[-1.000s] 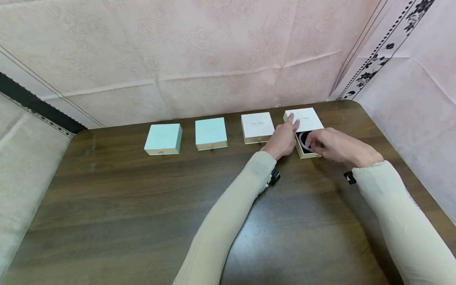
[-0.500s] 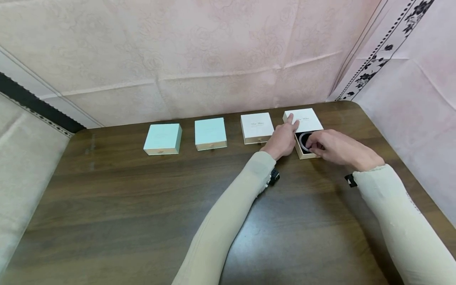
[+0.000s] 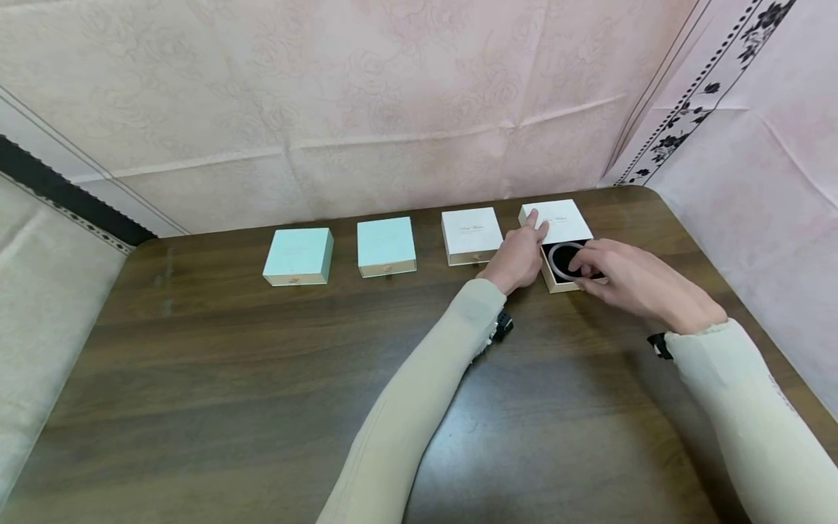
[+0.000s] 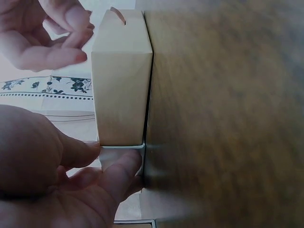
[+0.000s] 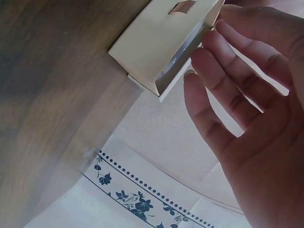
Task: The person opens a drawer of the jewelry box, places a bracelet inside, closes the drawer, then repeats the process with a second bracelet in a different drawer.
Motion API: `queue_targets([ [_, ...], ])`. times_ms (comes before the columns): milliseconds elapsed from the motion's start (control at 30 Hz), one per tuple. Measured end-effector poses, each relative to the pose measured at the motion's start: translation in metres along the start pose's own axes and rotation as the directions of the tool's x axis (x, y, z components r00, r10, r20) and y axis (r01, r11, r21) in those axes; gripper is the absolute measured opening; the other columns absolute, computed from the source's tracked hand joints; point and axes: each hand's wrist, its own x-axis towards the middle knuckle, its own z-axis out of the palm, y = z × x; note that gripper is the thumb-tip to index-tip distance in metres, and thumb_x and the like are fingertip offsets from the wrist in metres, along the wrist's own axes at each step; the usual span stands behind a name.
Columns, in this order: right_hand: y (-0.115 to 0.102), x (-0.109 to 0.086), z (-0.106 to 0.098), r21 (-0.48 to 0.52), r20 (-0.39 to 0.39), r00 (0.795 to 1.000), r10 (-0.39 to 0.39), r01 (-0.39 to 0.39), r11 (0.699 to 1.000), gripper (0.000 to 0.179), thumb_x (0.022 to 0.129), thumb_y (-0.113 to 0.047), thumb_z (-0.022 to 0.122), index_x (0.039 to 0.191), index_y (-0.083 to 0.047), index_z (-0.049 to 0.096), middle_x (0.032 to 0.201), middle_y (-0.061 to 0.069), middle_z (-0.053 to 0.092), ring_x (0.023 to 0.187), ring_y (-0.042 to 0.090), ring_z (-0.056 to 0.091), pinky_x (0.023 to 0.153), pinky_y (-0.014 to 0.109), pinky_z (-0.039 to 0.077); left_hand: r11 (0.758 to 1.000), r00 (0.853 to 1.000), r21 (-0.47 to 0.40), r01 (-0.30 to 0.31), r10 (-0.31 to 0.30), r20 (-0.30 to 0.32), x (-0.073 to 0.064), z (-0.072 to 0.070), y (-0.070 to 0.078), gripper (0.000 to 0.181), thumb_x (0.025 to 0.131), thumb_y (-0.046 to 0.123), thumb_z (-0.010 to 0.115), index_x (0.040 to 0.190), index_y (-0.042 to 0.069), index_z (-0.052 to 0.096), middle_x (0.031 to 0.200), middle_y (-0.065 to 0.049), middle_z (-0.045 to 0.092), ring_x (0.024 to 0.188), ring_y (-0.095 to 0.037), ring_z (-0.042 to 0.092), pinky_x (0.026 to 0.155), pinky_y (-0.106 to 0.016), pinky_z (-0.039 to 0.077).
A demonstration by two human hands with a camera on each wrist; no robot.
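At the right end of the row, a white drawer box [image 3: 561,220] has its cream drawer [image 3: 561,287] pulled out. A pale round bangle [image 3: 553,263] lies on the drawer's black lining, partly covered by the right fingers in the head view. My left hand [image 3: 520,255] holds the box sleeve, with fingers on its top and side; the left wrist view shows fingertips [image 4: 130,161] against the sleeve. Loosely bent, my right hand [image 3: 631,276] hovers over the drawer's right side with nothing visible in its fingers. Its fingertips sit beside the drawer's rim in the right wrist view.
Another white box [image 3: 471,231] stands just left of my left hand. Two mint boxes, one middle [image 3: 386,240] and one far left [image 3: 300,251], continue the row along the brown table's [image 3: 294,407] back edge. Patterned cloth [image 3: 393,109] hangs behind.
My right hand's fingers have drawn away from the bangle and loosened, shifting right and slightly toward me. More of the bangle shows. The left hand stays on the box.
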Motion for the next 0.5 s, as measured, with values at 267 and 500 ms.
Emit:
queue_targets([
  [267, 0.001, -0.01, 0.002, -0.034, -0.059, 0.996, -0.066, 0.065, 0.997, 0.023, 0.085, -0.004, 0.078, 0.084, -0.025, 0.067, 0.087, -0.011, 0.06, 0.077, 0.007, 0.056, 0.07, 0.029, 0.047, 1.0, 0.999, 0.015, -0.021, 0.022, -0.038, 0.0, 0.001, 0.0, 0.052, 0.11, 0.011, 0.036, 0.161, 0.022, 0.035, 0.173, -0.001, 0.013, 0.147, -0.026, 0.044, 0.115, -0.024, 0.041],
  [500, 0.003, -0.016, 0.001, -0.026, -0.001, 1.0, -0.011, 0.011, 1.0, 0.019, 0.085, -0.01, 0.08, 0.086, -0.026, 0.07, 0.083, -0.014, 0.062, 0.071, 0.005, 0.054, 0.065, 0.031, 0.046, 0.998, 0.997, 0.041, -0.046, 0.049, -0.064, 0.0, 0.001, -0.003, 0.051, 0.11, 0.011, 0.036, 0.16, 0.021, 0.037, 0.173, -0.006, 0.015, 0.145, -0.024, 0.048, 0.112, -0.024, 0.044],
])
